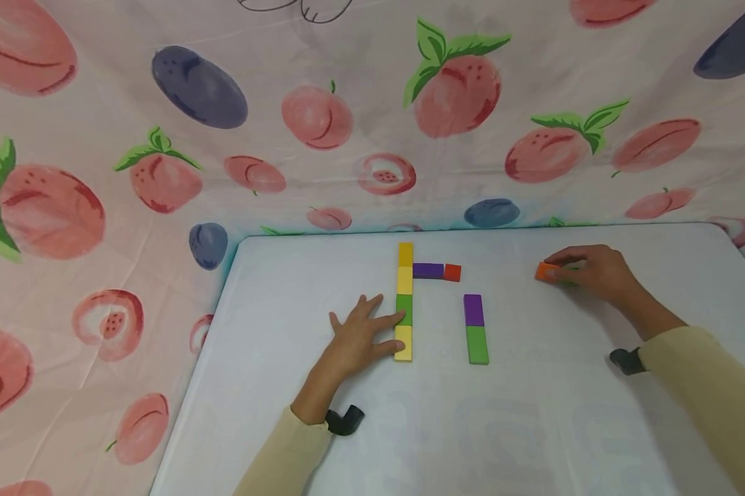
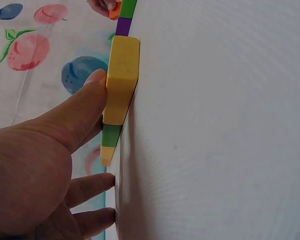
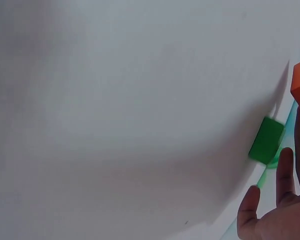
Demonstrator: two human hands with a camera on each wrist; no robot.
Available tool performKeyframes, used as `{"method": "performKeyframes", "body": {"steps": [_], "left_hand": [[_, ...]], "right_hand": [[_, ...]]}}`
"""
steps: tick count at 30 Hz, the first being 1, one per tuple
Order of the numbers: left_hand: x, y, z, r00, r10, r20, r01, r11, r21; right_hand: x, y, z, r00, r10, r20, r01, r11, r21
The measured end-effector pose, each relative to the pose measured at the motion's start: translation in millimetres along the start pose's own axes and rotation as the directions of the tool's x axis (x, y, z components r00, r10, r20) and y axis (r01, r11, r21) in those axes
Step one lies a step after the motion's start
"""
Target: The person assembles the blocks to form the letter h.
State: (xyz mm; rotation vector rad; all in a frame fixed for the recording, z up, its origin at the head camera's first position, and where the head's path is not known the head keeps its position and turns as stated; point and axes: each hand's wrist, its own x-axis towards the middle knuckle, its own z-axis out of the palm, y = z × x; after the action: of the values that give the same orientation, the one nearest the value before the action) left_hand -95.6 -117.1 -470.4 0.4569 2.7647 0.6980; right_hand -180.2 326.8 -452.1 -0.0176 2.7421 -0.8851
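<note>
My left hand (image 1: 355, 343) spreads its fingers beside a column of several blocks, touching its near yellow block (image 1: 404, 353) and the green block (image 1: 404, 301) behind that. In the left wrist view the thumb lies along the side of the yellow block (image 2: 122, 85). At the right, my right hand (image 1: 601, 274) pinches an orange block (image 1: 542, 271), also seen at the edge of the right wrist view. A separate green block (image 3: 267, 140) lies on the board below that hand, mostly covered by its fingers in the head view.
From the column's far part, a purple block (image 1: 428, 271) and a red block (image 1: 452, 273) extend rightward. A purple block (image 1: 473, 310) and a green block (image 1: 477, 346) form a short separate line. Behind the white board (image 1: 273, 289) hangs a fruit-print cloth (image 1: 360, 83).
</note>
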Motion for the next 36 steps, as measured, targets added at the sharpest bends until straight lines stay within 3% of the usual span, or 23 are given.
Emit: {"method": "performKeyframes", "body": {"steps": [19, 36], "left_hand": [[-0.7, -0.8, -0.3, 1.000, 0.007, 0.003, -0.007, 1.000, -0.004], [0.0, -0.6, -0.6, 1.000, 0.004, 0.002, -0.004, 1.000, 0.002]], "right_hand": [[3.7, -32, 25, 0.997, -0.028, -0.074, 0.033, 0.998, 0.059], [8.3, -64, 43, 0.997, -0.021, -0.069, 0.029, 0.994, 0.107]]}}
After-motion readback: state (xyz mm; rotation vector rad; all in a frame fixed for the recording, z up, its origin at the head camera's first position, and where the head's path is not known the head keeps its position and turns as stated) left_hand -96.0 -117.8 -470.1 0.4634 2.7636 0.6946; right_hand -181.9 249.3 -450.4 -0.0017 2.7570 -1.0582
